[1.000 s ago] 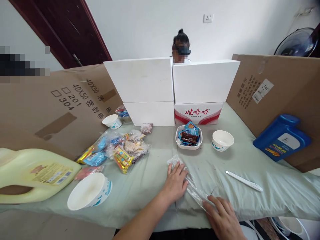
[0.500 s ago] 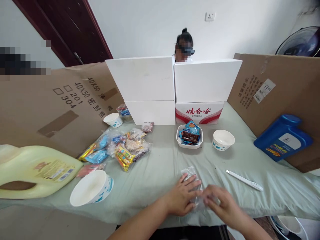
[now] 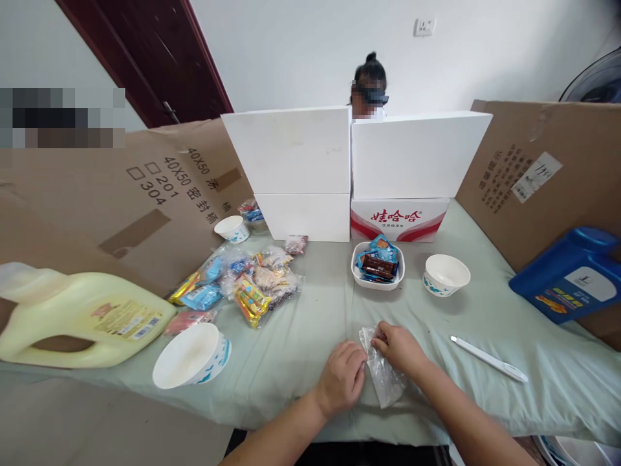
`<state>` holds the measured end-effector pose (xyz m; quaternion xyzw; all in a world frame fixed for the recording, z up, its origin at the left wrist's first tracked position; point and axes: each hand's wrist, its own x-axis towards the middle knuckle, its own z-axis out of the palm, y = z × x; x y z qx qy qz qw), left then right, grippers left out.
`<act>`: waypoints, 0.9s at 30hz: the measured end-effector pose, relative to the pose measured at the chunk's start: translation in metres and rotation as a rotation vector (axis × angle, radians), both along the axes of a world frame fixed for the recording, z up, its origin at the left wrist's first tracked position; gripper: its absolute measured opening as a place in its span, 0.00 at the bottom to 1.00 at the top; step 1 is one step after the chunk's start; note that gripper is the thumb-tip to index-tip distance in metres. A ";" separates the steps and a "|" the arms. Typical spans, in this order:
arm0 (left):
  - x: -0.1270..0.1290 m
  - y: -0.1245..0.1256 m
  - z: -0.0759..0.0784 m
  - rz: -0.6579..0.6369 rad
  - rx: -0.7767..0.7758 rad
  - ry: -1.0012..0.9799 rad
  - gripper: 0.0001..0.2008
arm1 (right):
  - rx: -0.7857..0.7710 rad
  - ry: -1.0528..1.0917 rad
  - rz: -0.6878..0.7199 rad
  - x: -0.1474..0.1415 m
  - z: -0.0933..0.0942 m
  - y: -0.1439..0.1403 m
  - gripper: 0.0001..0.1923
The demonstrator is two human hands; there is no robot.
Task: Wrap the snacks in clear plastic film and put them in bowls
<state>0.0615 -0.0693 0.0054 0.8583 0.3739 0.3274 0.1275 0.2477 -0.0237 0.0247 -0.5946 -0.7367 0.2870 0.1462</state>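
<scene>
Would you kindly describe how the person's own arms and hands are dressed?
Both forearms are bare, with no sleeves in view. The left hand and the right hand wear no gloves, and no rings, watch or bracelet can be seen.

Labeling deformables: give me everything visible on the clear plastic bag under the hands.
The clear plastic bag is thin, crinkled, see-through film, glinting in places, apparently empty and folded into a narrow strip. It lies flat on the pale green cloth near the table's front edge, running from upper left to lower right. The right hand presses its upper end; the left hand rests curled against its left side. Any opening or seal cannot be made out.
</scene>
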 end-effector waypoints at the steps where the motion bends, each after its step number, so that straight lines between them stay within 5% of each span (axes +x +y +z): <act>1: 0.000 0.003 0.002 0.007 0.003 -0.013 0.13 | -0.010 0.005 -0.001 0.000 0.000 0.001 0.03; 8: 0.010 0.022 0.000 -0.064 -0.048 0.145 0.09 | -0.197 0.164 -0.003 0.016 0.004 -0.003 0.12; 15: 0.013 0.022 -0.003 -0.035 -0.068 0.217 0.13 | -0.350 0.409 0.089 0.042 -0.004 -0.049 0.25; 21: 0.017 0.024 0.002 -0.021 -0.104 0.332 0.19 | -0.071 0.301 -0.065 0.047 -0.027 -0.090 0.22; 25: 0.022 0.024 0.005 -0.002 -0.102 0.349 0.21 | 0.481 0.039 -0.180 0.050 -0.022 -0.102 0.16; 27: 0.024 0.024 0.006 0.003 -0.107 0.364 0.21 | 0.683 -0.110 -0.059 0.049 -0.015 -0.103 0.20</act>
